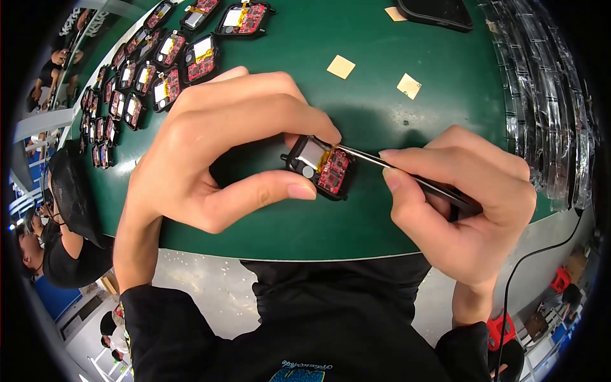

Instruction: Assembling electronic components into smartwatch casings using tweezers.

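Between the thumb and fingers of my left hand (219,143) is a small black device housing (310,167), tilted above the green table. Inside it show a silver battery, a round silver part, a red circuit board (333,172) and a yellow-orange flex strip. My right hand (468,204) is closed around a pair of dark tweezers (407,173). Their thin metal tips reach the upper edge of the housing beside my left index finger, near the flex strip. Whether the tips grip anything is too small to tell.
Many similar open housings (201,58) stand in rows at the far left of the green table (382,229). Two small beige squares (341,67) lie beyond my hands. A black tray-like object (436,13) is at the back, clear plastic strips (547,102) at right. Other people sit at left.
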{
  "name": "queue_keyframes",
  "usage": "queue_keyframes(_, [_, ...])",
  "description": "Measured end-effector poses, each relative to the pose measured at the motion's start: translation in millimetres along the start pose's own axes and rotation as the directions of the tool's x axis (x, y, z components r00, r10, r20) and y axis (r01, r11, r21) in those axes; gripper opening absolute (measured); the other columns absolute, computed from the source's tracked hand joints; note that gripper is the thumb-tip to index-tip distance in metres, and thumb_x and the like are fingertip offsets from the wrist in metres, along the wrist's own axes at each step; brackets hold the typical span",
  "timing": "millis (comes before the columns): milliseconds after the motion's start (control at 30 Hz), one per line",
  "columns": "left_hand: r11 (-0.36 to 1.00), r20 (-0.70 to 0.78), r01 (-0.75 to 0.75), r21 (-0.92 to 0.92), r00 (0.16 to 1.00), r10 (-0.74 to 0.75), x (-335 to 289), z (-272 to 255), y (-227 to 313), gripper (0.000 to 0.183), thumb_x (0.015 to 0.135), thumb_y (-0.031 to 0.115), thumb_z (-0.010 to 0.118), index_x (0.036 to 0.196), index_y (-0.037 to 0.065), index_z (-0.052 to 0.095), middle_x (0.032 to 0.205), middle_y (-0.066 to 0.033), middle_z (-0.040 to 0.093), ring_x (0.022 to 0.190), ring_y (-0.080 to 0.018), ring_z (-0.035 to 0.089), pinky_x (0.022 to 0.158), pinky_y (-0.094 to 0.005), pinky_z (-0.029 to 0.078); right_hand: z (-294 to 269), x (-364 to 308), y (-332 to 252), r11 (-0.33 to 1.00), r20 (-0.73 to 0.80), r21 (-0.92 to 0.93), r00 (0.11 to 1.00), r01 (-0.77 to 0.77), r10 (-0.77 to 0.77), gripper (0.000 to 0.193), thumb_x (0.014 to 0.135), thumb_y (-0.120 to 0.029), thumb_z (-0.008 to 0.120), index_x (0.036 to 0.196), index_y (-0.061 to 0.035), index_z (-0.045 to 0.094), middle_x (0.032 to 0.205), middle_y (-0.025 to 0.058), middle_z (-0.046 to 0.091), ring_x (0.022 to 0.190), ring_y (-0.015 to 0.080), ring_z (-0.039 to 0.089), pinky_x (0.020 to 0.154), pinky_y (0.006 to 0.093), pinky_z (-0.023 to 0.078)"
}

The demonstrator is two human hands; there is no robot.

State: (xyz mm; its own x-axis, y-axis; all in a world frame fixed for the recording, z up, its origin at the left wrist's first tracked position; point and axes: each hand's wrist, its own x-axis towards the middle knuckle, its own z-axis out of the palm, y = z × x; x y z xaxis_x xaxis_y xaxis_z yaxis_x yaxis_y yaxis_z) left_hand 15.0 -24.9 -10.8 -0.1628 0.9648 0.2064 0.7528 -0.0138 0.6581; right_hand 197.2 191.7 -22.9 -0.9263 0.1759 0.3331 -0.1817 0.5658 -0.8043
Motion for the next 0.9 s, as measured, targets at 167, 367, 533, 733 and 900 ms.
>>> queue_keyframes(167, [1.0, 0.005, 0.014, 0.012, 1.0, -0.014, 1.5, -1.5, 1.8, 0.054, 0.082, 0.041, 0.086, 0.109, -0.005, 0.08, 0.099, -0.0152, 0.078, 0.082, -0.0258, 0.068, 0.075, -0.036, 0.047, 0.1, -0.6, 1.1, 1.0, 0.001, 0.01, 1.0, 0.009, -0.009, 0.024, 0.075, 0.012, 0.081, 0.097, 0.0033, 0.084, 0.069, 0.0023, 0.065, 0.051, 0.0035, 0.045, 0.049, 0.0223, 0.028])
queue_keyframes(367, [1.0, 0.006, 0.007, 0.021, 1.0, -0.007, 1.1, -0.2, 1.5, 0.054, 0.082, 0.042, 0.086, 0.109, -0.004, 0.081, 0.099, -0.0151, 0.078, 0.081, -0.0259, 0.068, 0.074, -0.0363, 0.046, 2.8, -1.6, 1.0, 1.0, -0.002, 0.007, 1.0, 0.0, 0.0, 0.024, 0.075, 0.012, 0.08, 0.097, 0.0031, 0.084, 0.069, 0.0026, 0.066, 0.05, 0.0035, 0.045, 0.049, 0.0224, 0.029])
queue_keyframes(533, [1.0, -0.002, 0.004, 0.019, 1.0, -0.004, 0.8, 0.9, 1.6, 0.053, 0.083, 0.042, 0.085, 0.109, -0.004, 0.082, 0.098, -0.0147, 0.078, 0.081, -0.026, 0.069, 0.074, -0.0365, 0.046, 0.7, -1.4, 1.9, 1.0, -0.005, 0.003, 1.0, 0.014, -0.014, 0.024, 0.074, 0.012, 0.08, 0.096, 0.0024, 0.084, 0.068, 0.0024, 0.065, 0.05, 0.0035, 0.045, 0.049, 0.0221, 0.029])
queue_keyframes(733, [1.0, -0.009, -0.005, 0.029, 1.0, 0.006, 1.2, 1.6, 2.8, 0.052, 0.083, 0.042, 0.085, 0.109, -0.003, 0.082, 0.097, -0.0143, 0.078, 0.081, -0.0262, 0.069, 0.074, -0.0368, 0.046, 4.1, -4.5, 3.7, 0.998, -0.029, -0.027, 0.998, 0.055, -0.056, 0.027, 0.072, 0.013, 0.079, 0.096, 0.0017, 0.085, 0.068, 0.0023, 0.065, 0.049, 0.004, 0.046, 0.047, 0.0223, 0.029])
queue_keyframes(900, [1.0, -0.006, 0.017, 0.017, 1.0, -0.017, -0.3, -0.2, 3.6, 0.051, 0.083, 0.041, 0.085, 0.11, -0.003, 0.082, 0.1, -0.0132, 0.078, 0.084, -0.0262, 0.069, 0.075, -0.0363, 0.045, 11.5, -7.9, 8.4, 0.983, -0.076, -0.086, 0.983, 0.162, -0.168, 0.03, 0.07, 0.013, 0.08, 0.096, 0.0007, 0.085, 0.069, 0.0025, 0.066, 0.048, 0.0065, 0.049, 0.046, 0.0232, 0.032])
